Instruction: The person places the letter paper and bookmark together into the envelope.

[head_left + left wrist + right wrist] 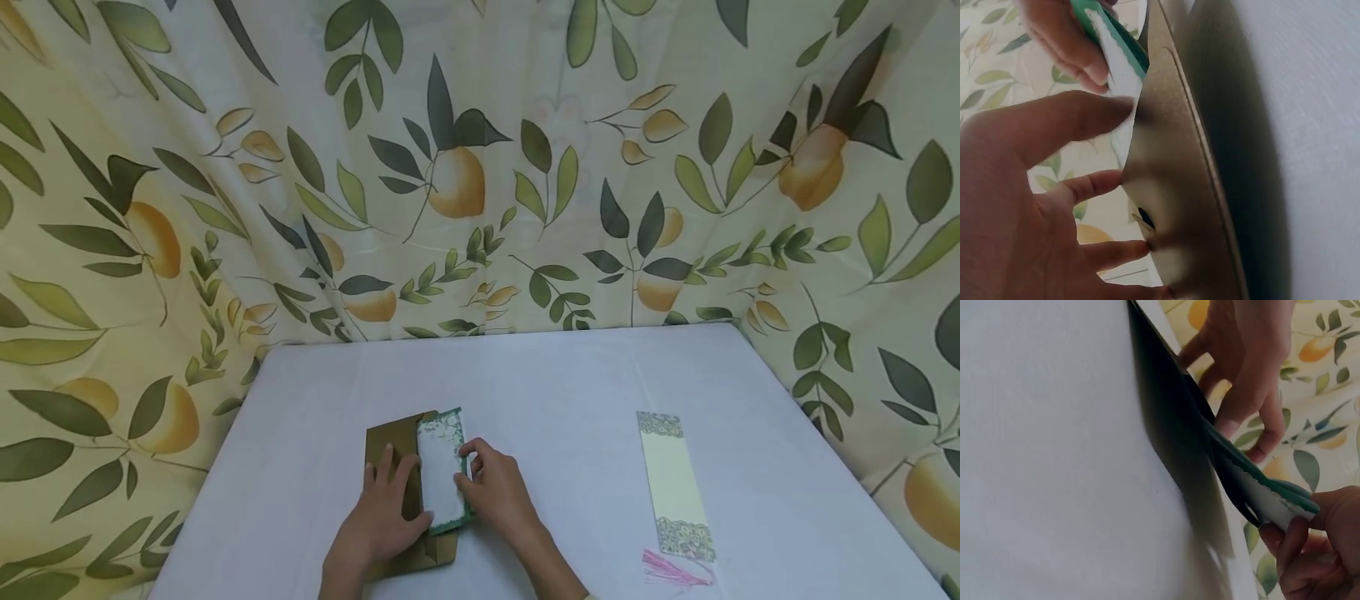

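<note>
A brown paper envelope (401,433) lies on the table with white cards (441,471) at its right side. The cards have a green leafy border, and more than one layer shows at their edge in the right wrist view. My left hand (378,512) rests on the envelope with fingers spread, its thumb tip at the cards' lower left edge. My right hand (495,483) pinches the right edge of the cards between thumb and fingers. In the right wrist view, the pinched edge of the green-bordered cards (1272,497) is lifted above the table.
To the right lies a long pale bookmark (675,487) with patterned ends and a pink tassel (675,568). The white table (555,400) has its far edge against a curtain (480,250) printed with fruit and leaves.
</note>
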Demonstrator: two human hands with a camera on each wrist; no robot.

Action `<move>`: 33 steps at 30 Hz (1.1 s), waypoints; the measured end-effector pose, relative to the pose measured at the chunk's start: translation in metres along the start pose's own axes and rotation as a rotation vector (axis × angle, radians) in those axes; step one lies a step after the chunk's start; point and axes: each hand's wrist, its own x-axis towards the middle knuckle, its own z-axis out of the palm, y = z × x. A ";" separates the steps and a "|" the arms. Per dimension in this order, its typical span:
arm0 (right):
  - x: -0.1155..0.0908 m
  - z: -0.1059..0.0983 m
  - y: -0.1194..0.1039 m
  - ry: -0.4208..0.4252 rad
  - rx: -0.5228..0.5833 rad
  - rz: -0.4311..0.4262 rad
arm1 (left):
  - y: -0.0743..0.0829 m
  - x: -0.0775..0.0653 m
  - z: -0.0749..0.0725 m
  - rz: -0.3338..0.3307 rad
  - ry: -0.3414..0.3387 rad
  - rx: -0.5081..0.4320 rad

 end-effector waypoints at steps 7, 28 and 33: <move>-0.001 0.008 -0.003 -0.033 0.012 -0.011 | 0.000 -0.001 -0.003 0.005 0.004 -0.020; 0.004 0.022 -0.006 -0.192 0.127 -0.042 | -0.001 -0.001 -0.002 0.034 0.057 -0.049; 0.004 0.029 -0.006 -0.215 0.114 -0.021 | -0.001 -0.002 -0.002 0.037 0.061 -0.055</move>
